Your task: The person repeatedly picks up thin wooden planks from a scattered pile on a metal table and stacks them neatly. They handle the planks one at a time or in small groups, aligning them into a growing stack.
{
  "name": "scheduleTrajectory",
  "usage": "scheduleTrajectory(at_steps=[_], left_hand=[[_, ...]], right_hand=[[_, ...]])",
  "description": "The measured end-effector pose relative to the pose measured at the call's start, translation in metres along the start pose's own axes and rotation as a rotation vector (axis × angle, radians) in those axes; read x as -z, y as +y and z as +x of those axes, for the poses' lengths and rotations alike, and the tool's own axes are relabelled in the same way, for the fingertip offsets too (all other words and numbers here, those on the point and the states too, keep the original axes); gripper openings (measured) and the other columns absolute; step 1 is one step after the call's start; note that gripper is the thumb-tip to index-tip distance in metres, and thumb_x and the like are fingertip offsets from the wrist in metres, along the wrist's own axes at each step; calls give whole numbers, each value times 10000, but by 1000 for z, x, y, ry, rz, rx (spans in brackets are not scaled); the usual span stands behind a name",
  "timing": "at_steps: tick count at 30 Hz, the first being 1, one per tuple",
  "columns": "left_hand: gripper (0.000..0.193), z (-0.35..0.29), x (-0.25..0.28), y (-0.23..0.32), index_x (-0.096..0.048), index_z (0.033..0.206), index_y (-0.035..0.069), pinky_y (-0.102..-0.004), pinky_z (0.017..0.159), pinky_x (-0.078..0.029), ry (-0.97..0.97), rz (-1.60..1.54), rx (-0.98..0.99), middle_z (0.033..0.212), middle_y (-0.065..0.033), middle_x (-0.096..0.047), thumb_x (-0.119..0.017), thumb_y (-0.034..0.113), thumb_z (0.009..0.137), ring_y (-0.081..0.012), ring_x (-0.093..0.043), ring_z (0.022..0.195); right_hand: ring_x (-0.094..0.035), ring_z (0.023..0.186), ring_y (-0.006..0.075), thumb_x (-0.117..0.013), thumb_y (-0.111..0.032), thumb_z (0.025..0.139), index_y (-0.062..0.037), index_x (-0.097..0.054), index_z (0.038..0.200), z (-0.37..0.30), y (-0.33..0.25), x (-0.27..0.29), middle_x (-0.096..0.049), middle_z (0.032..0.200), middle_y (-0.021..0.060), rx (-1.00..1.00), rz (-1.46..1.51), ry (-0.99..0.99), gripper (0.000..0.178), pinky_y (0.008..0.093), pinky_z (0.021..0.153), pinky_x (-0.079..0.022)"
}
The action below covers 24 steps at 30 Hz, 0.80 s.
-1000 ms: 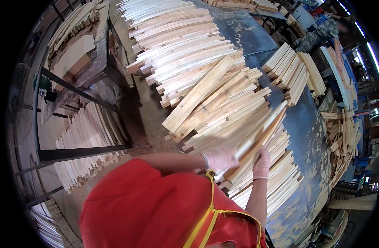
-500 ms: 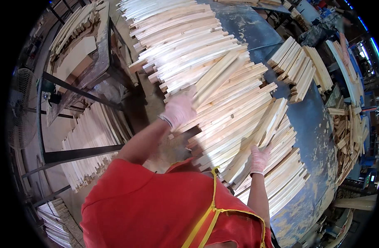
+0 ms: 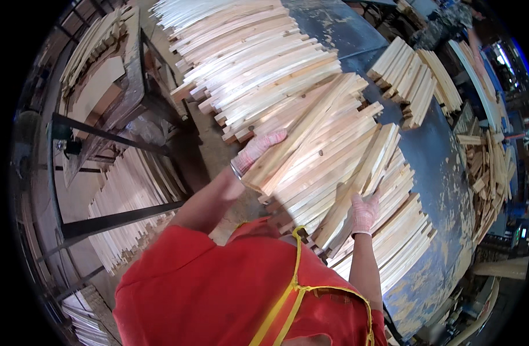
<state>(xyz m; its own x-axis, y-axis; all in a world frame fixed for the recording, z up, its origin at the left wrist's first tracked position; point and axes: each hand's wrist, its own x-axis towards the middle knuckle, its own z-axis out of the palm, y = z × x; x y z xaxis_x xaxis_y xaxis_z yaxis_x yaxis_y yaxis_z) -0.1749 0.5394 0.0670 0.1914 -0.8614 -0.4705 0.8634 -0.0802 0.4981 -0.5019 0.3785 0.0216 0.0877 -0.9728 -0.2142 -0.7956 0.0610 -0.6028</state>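
Note:
My left hand (image 3: 260,151), in a pale pink knit glove, is closed on a pair of long wooden strips (image 3: 310,124). They lie slantwise over the row of strips below, near ends pointing toward me. Farther right, my gloved right hand (image 3: 364,214) grips the side of another small bundle of wooden strips (image 3: 368,167), tilted across the row. Its fingers are partly hidden behind the wood. Beneath both hands spreads a long row of pale wooden strips (image 3: 258,69), laid side by side with uneven ends.
The dark blue table (image 3: 434,179), dusted with sawdust, carries stacked wooden blocks (image 3: 406,81) at right. A heap of offcuts (image 3: 483,179) lies beyond. On my left stand a metal frame (image 3: 120,222), more upright strips (image 3: 129,202) and a worktable (image 3: 134,86).
The strips in my left hand have come toward me and to the right, their near ends now closer to my body. My right hand and its bundle have hardly moved.

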Motion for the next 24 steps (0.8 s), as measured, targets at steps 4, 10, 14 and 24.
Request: scheduleTrajectory(at_steps=[4,10,14,24], left_hand=[[515,18,2,-64,-684,1285,-26,-274,695,-616,-505,-355,267,985,-76,-744,-715,427,1042,-173,-720,814],[358,21,-47,-116,-689,1337,56,-449,1028,-539,-57,1711,-190,1188,-232,-724,-569,209,1037,-332,-690,1161],[327,30,-41,-107,-707,1278,58,-446,959,-571,9,1463,-11,1234,-236,-717,-532,210,1048,-374,-715,1074],[553,40,-59,-107,-712,1212,1,-491,843,-556,155,1336,-106,1040,-233,-726,-809,358,801,-371,-704,1022]], right_hand=[[-415,1539,426,-870,-342,777,15,-277,1680,0,-8,6,-453,1630,315,-28,6,-49,1138,420,1256,-352],[-420,1528,372,-884,-287,797,50,-274,1673,-1,10,-35,-464,1623,278,-102,527,-65,1119,386,1252,-344],[-559,1363,281,-798,-150,912,33,-356,1635,-32,-56,-15,-632,1433,230,-182,875,-299,866,352,1157,-430],[-556,1343,382,-599,-126,948,69,-479,1549,-38,-31,-36,-547,1498,266,-142,958,-175,643,450,1139,-466]])
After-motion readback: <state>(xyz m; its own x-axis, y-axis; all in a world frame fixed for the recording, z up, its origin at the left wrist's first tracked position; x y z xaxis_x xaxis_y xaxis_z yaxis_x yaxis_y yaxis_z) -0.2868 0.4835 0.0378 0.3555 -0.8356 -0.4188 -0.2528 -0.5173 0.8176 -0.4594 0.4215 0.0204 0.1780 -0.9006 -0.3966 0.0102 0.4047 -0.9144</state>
